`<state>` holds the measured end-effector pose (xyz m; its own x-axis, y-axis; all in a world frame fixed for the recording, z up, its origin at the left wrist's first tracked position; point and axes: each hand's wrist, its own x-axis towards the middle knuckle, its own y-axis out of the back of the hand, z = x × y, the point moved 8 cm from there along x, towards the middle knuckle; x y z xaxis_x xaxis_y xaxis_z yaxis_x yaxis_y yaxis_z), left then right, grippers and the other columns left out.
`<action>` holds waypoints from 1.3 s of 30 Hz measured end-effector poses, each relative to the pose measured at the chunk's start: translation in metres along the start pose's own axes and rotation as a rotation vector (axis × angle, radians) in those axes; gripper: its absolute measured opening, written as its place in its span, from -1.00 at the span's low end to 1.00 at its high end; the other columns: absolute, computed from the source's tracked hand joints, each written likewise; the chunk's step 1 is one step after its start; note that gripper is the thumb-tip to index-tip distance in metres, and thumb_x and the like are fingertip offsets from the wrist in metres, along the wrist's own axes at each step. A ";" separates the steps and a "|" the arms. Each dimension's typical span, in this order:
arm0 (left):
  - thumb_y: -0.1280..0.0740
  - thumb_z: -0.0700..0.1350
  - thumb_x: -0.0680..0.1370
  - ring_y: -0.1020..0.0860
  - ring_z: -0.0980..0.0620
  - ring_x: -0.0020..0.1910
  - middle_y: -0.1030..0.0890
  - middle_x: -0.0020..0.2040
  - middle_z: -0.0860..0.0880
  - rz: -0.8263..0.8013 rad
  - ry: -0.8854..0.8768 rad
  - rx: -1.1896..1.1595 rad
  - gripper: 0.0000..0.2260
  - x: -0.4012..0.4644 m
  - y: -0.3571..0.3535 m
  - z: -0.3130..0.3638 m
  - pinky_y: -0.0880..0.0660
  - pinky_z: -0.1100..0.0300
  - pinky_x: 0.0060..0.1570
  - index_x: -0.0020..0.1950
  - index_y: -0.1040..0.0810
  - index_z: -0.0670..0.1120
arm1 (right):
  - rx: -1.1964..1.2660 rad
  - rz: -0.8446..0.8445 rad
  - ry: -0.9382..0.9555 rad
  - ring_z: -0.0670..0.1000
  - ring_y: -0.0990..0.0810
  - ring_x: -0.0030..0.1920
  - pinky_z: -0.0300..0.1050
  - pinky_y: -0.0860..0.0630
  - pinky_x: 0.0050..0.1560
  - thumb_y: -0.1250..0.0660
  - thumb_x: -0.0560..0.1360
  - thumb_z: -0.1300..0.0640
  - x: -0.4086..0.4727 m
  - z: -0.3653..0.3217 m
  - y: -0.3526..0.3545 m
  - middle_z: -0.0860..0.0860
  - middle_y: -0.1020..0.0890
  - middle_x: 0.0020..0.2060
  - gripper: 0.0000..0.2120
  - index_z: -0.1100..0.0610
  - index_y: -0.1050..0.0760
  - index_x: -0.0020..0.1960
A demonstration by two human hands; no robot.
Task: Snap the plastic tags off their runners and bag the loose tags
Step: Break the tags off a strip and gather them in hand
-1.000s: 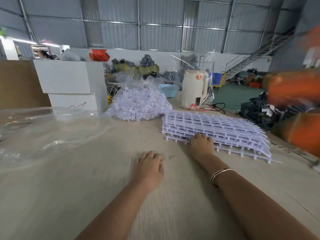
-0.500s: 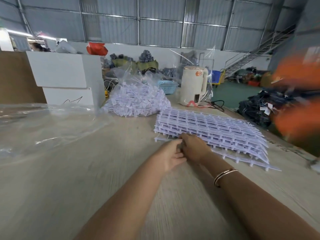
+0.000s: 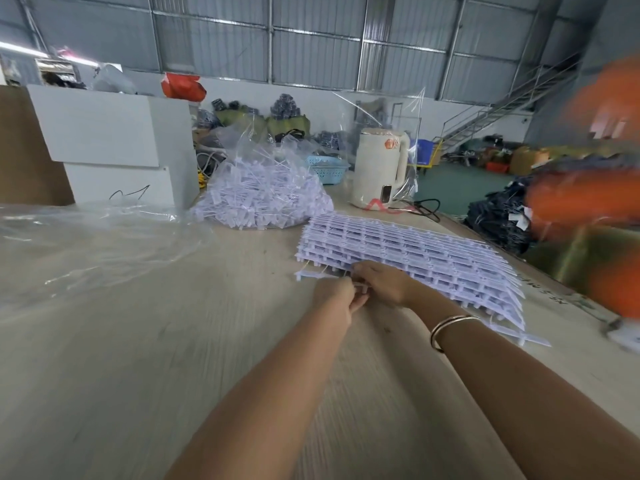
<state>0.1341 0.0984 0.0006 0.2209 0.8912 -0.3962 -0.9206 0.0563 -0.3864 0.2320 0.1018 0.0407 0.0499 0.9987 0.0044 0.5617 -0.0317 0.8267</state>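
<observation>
pinching pale lilac runner strip [image 3: 313, 274] at stack [image 3: 408, 251] edge, left hand [image 3: 334, 294] and right hand [image 3: 381, 284]

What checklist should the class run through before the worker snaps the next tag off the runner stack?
1. Both hands at the near edge of the runner stack: ok; left hand and right hand meet there.
2. Fingers pinching one runner strip: cannot tell; blurred.
3. Bag of loose tags open at the top: ok.
4. Bag clear of the stack: ok; apart, behind it.
5. Kettle clear of the work: ok.
</observation>
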 end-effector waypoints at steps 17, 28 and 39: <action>-0.19 -0.30 0.54 -0.39 -0.04 -0.32 -0.42 -0.34 -0.12 0.258 -0.331 0.501 -0.75 -0.025 0.149 0.076 -0.32 0.15 -0.21 -0.33 -0.42 -0.11 | -0.245 -0.040 0.053 0.07 -0.46 0.22 -0.14 -0.31 0.15 -0.05 0.64 -0.03 -0.018 0.013 0.007 0.06 -0.53 0.23 -0.64 0.10 -0.47 0.27; -0.16 -0.08 0.25 -0.34 0.02 -0.35 -0.37 -0.41 0.00 -0.109 -0.385 1.147 -0.93 -0.074 0.137 0.071 -0.23 0.19 -0.30 -0.38 -0.41 -0.03 | -0.037 0.275 0.304 -0.05 -0.50 0.07 -0.29 -0.31 -0.03 -0.19 0.58 0.19 -0.061 -0.074 -0.004 0.02 -0.55 0.17 -0.76 0.08 -0.54 0.19; -0.10 -0.12 0.58 -0.51 -0.03 0.05 -0.59 0.00 -0.01 0.042 -0.764 1.682 -0.79 -0.089 0.101 0.060 -0.26 0.09 0.10 0.01 -0.52 0.02 | 0.008 0.085 0.453 0.00 -0.49 -0.13 -0.30 -0.32 -0.18 -0.32 0.47 0.32 -0.089 -0.080 -0.046 0.12 -0.59 -0.03 -0.76 0.24 -0.50 0.13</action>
<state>0.0026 0.0519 0.0469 0.4569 0.8618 0.2203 -0.3373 -0.0613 0.9394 0.1356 0.0179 0.0468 -0.2688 0.9086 0.3195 0.5780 -0.1132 0.8081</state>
